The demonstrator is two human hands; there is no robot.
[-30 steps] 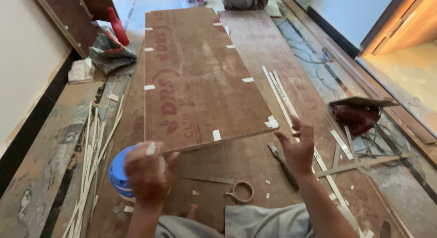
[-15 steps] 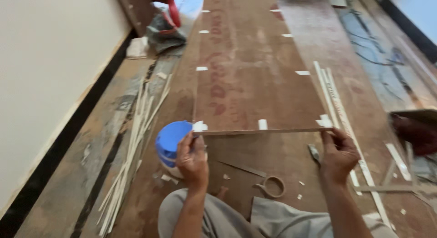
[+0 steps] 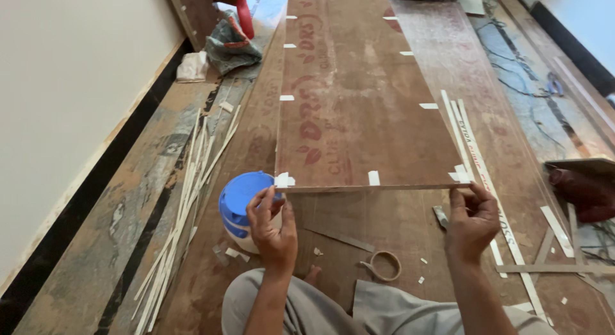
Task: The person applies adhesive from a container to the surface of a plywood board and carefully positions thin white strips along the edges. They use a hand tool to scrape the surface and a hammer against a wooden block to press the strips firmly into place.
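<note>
Head view, looking down at a seated person's two bare hands over a floor covered in brown boards; a long brown plywood panel (image 3: 359, 98) lies flat, running away from the person, with small white tape tabs along its edges; the left hand (image 3: 272, 229) pinches the near left corner of a thin edge strip (image 3: 371, 188) against the panel's near edge; the right hand (image 3: 473, 221) pinches the strip's right end at the near right corner; the hands are well apart; a blue-lidded white tub (image 3: 240, 207) sits just left of the left hand; a roll of tape (image 3: 382, 266) lies on the floor between the forearms; loose pale strips (image 3: 186, 200) lie scattered at left.
</note>
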